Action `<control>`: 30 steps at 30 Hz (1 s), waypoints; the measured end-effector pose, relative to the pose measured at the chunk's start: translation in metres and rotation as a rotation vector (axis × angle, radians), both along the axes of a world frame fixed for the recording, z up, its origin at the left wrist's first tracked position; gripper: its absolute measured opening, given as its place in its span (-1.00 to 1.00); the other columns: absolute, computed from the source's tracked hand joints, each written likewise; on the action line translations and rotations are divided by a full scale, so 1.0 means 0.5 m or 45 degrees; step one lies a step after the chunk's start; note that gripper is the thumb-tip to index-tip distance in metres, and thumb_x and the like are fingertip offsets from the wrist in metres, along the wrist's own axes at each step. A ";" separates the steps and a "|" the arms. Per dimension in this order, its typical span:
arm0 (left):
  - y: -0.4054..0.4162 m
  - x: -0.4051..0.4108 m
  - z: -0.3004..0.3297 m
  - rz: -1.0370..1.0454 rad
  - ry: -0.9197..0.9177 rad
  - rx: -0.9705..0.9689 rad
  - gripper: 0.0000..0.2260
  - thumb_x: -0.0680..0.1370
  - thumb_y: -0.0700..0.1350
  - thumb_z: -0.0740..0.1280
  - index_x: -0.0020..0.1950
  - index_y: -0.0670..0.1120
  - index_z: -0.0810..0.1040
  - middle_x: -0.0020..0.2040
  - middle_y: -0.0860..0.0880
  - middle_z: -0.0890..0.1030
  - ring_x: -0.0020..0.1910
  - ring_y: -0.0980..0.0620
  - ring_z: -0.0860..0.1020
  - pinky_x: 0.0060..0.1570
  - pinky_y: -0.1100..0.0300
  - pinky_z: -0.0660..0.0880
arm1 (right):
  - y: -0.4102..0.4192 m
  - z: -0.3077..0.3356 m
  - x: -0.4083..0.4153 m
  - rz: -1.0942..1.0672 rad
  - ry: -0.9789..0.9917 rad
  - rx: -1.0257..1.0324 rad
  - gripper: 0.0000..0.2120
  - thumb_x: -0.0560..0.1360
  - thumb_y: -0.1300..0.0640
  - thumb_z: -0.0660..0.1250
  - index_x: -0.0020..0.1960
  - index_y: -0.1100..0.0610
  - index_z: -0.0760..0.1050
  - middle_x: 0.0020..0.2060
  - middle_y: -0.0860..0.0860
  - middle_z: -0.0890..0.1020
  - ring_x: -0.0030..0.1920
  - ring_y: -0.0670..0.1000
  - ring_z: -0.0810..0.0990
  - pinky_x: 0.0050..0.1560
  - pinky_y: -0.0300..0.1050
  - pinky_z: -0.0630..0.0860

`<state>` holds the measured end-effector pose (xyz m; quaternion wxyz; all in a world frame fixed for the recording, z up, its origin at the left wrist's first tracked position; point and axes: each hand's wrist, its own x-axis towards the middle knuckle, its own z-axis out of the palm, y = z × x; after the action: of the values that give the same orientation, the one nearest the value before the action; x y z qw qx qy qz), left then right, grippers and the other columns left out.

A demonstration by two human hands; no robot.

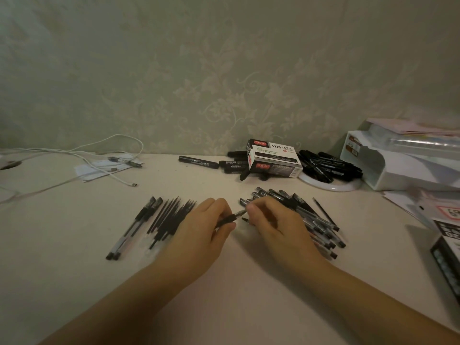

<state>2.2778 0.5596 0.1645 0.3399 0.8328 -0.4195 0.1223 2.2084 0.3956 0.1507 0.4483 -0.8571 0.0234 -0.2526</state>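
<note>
Both my hands meet at the middle of the pale table (224,295) on one black gel pen (230,218). My left hand (199,235) grips the pen's barrel with curled fingers. My right hand (273,227) pinches its front end. Left of my hands lie several thin black refills (171,215) and two assembled pens (134,227). A heap of several clear-barrelled pens (316,220) lies under and beyond my right hand, partly hidden by it.
A white marker box (273,159) stands at the back among several black markers (326,165), some on a white round lid (331,186). White plastic organiser (398,165) at right, dark box (448,250) at the right edge, white cables (104,158) at back left.
</note>
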 end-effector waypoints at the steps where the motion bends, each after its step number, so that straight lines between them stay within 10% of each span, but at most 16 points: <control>1: -0.001 -0.001 0.000 -0.022 -0.008 -0.004 -0.95 0.57 -0.08 0.31 -0.05 -0.02 0.47 -0.15 0.13 0.45 -0.15 0.18 0.43 -0.17 0.28 0.43 | 0.002 0.001 -0.001 0.027 0.034 0.046 -0.69 0.48 -0.29 0.18 -0.10 -0.11 0.55 -0.22 -0.19 0.62 -0.20 -0.22 0.56 -0.17 -0.38 0.46; 11: -0.002 0.007 -0.007 -0.081 0.079 0.063 -0.82 0.63 -0.05 0.20 0.04 0.00 0.59 -0.10 0.08 0.57 -0.10 0.15 0.49 -0.04 0.18 0.43 | -0.023 -0.008 0.009 0.243 0.076 0.271 -0.84 0.53 0.16 0.42 -0.03 -0.11 0.64 -0.18 -0.08 0.68 -0.17 -0.12 0.61 -0.12 -0.29 0.51; 17: -0.006 0.005 -0.012 -0.090 0.076 0.060 -0.84 0.62 -0.03 0.20 0.03 0.01 0.57 -0.12 0.09 0.57 -0.14 0.18 0.49 -0.13 0.30 0.40 | -0.013 -0.010 0.010 0.156 0.062 0.275 -0.77 0.47 -0.24 0.33 -0.06 -0.12 0.59 -0.19 -0.06 0.67 -0.16 -0.10 0.64 -0.12 -0.26 0.55; 23: -0.004 0.007 -0.015 -0.098 0.090 0.075 -0.84 0.62 -0.04 0.21 0.04 0.00 0.58 -0.11 0.09 0.57 -0.13 0.18 0.49 -0.11 0.29 0.40 | -0.023 -0.016 0.011 0.188 0.101 0.223 -0.86 0.52 0.09 0.42 -0.04 -0.16 0.59 -0.12 -0.16 0.67 -0.16 -0.19 0.58 -0.12 -0.39 0.48; 30: -0.005 0.004 -0.013 -0.115 0.102 0.058 -0.82 0.63 -0.03 0.19 0.08 -0.02 0.57 -0.08 0.08 0.59 -0.11 0.18 0.50 -0.10 0.31 0.42 | -0.015 -0.013 0.010 0.145 0.092 0.247 -0.93 0.52 -0.06 0.38 -0.10 -0.10 0.59 -0.22 -0.14 0.66 -0.21 -0.22 0.59 -0.17 -0.44 0.45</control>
<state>2.2798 0.5572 0.1578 0.3426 0.8247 -0.4454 0.0639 2.2136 0.3879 0.1440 0.5417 -0.8182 0.0154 -0.1921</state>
